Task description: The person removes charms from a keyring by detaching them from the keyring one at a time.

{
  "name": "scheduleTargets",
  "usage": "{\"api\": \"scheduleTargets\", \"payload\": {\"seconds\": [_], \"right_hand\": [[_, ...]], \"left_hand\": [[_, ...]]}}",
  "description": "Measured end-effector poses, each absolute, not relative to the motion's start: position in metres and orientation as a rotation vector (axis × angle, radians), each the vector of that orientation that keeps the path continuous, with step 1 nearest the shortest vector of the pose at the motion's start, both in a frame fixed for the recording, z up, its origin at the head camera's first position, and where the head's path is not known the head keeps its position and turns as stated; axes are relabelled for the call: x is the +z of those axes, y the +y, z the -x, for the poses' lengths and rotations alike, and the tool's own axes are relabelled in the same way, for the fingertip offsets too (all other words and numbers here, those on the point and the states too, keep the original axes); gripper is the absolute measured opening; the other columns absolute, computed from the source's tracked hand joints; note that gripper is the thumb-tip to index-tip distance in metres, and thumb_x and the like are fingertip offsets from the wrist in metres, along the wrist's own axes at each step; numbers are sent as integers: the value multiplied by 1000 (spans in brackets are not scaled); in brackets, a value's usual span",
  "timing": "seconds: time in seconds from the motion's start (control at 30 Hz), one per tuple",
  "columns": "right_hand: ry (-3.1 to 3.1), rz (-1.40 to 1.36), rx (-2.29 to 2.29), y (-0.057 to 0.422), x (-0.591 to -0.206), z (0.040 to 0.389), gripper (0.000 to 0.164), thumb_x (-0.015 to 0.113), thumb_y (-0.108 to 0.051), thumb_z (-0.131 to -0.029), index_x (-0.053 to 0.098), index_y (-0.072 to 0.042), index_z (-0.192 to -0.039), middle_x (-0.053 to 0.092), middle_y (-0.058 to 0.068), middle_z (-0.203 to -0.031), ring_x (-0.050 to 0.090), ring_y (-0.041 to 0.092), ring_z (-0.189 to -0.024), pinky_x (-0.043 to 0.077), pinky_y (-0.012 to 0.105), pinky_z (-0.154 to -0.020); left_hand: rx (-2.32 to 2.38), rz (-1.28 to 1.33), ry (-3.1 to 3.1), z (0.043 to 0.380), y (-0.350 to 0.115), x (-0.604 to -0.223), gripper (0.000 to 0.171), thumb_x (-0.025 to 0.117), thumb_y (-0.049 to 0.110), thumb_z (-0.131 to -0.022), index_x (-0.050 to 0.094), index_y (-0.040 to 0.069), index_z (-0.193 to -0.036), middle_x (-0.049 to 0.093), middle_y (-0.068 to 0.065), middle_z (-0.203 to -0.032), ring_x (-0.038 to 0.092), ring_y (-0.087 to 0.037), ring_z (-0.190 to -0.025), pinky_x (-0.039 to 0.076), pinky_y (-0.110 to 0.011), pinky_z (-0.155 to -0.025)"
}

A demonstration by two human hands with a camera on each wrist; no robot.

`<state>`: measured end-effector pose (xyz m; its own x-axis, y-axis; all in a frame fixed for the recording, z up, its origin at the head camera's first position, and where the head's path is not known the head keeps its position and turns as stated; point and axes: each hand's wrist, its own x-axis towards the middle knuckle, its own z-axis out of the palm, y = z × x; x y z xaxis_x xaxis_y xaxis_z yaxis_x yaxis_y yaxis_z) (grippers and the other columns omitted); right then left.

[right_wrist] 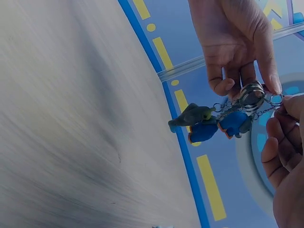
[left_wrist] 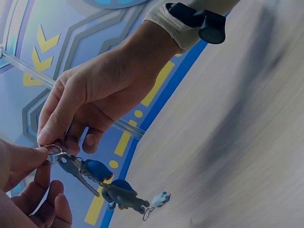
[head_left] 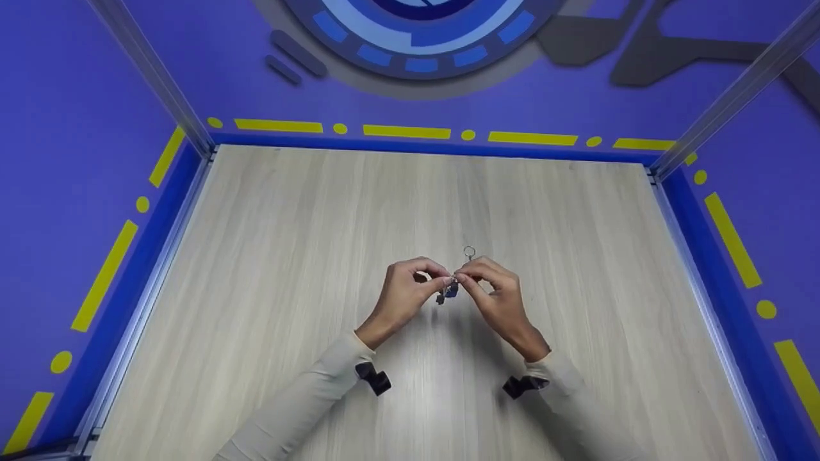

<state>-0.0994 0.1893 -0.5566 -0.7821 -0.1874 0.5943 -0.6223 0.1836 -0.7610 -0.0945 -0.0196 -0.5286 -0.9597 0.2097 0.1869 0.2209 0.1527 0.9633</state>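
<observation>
Both hands meet at a small ring [right_wrist: 276, 95] held up above the worktop [head_left: 288, 256]. On one side of the ring the left hand [head_left: 407, 285] pinches with thumb and finger; on the other the right hand [head_left: 503, 298] does likewise, so both are grasping and neither is free. From the ring hangs a bunch: a key [left_wrist: 70, 166] just beside it, more metal rings [right_wrist: 251, 95] next to it, and, lower than the ring, blue charms [right_wrist: 204, 131] and a grey charm [left_wrist: 124, 194] on short chains. Beyond the ring, past the right fingertips, a loose ring [head_left: 469, 251] shows; whether it joins the bunch cannot be told.

The step in hand looks like fine fingertip work at the small ring; whether it is being opened, turned or threaded is too small to see. To do it well, one hand should act as a steady clamp while the other makes the small moves, with pads rather than nails pressing flat on the wire. The weight under the ring will probably swing and twist it, so calm the charms first and let the key hang clear of the fingertips. Gentle, even force seems best: thin wire could spring, slip or nip a finger.
</observation>
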Motion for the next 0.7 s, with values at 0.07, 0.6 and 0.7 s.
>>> {"api": "scheduleTargets", "payload": {"seconds": [0.07, 0.6, 0.7], "right_hand": [[-2119, -755, 1602, 189, -556, 99, 26, 76, 22, -90, 81, -3, -96, 76, 10, -92, 66, 16, -84, 53, 19, -81], [-2145, -584, 1635, 196, -530, 95, 10, 73, 17, -96, 79, 9, -97, 75, 20, -94, 65, 12, -87, 52, 18, -79], [-2213, -516, 1615, 203, -548, 101, 10, 75, 15, -95, 81, 7, -99, 75, 21, -96, 66, 14, -89, 51, 17, -79]], "left_hand": [[-1917, 460, -2393, 94, -19, -528, 3, 87, 9, -95, 86, 12, -95, 79, 8, -90, 73, -15, -85, 60, -39, -81], [-1895, 433, -2395, 95, -25, -532, 9, 85, 8, -97, 82, 16, -94, 75, 8, -93, 70, -10, -89, 61, -40, -83], [-1902, 420, -2395, 96, -28, -531, 8, 85, 9, -98, 83, 16, -95, 75, 8, -93, 71, -11, -91, 61, -37, -84]]}}
